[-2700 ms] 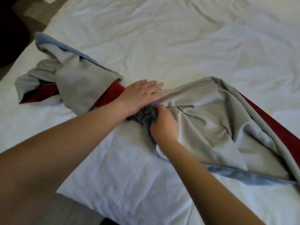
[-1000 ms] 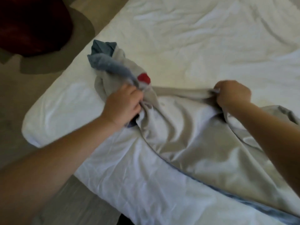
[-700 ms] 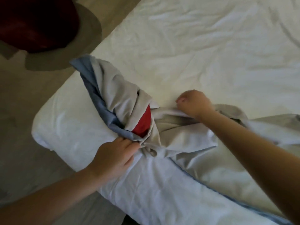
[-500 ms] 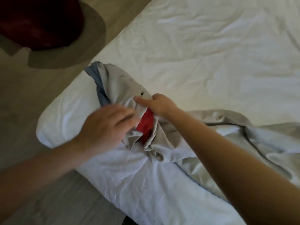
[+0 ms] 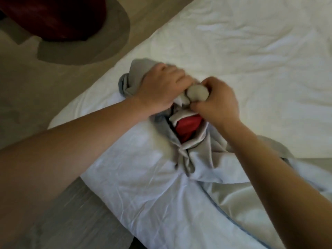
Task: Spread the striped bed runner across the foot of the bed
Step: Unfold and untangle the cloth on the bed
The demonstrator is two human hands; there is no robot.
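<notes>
The bed runner (image 5: pixel 197 151) is found bunched and twisted on the white sheet, close to the near-left corner of the bed (image 5: pixel 251 60), not laid flat. Mostly grey cloth is noted; a red band (image 5: pixel 188 126) is exposed inside a fold just near of the two hands, and a thin blue edge (image 5: pixel 233 223) is traced along the near right, where the cloth lies flatter and runs off toward the right. The left hand (image 5: pixel 159 88) is set on the far-left end of the bundle, knuckles up, fingers curled into the grey fabric and gripping it. The right hand (image 5: pixel 217 103) is held just beside it, fingers and thumb curled round a rounded wad (image 5: pixel 197 93) of grey cloth that is pinched between the two hands. Both forearms are bare and are reached in from the near side. Motion blur is seen over the fingers, so exact finger placement cannot be told. Beige carpet (image 5: pixel 45 87) is visible left of the bed, with a curved grey patch (image 5: pixel 86 49) on it. A dark red object (image 5: pixel 53 17) is partly seen at far left; its kind cannot be told.
</notes>
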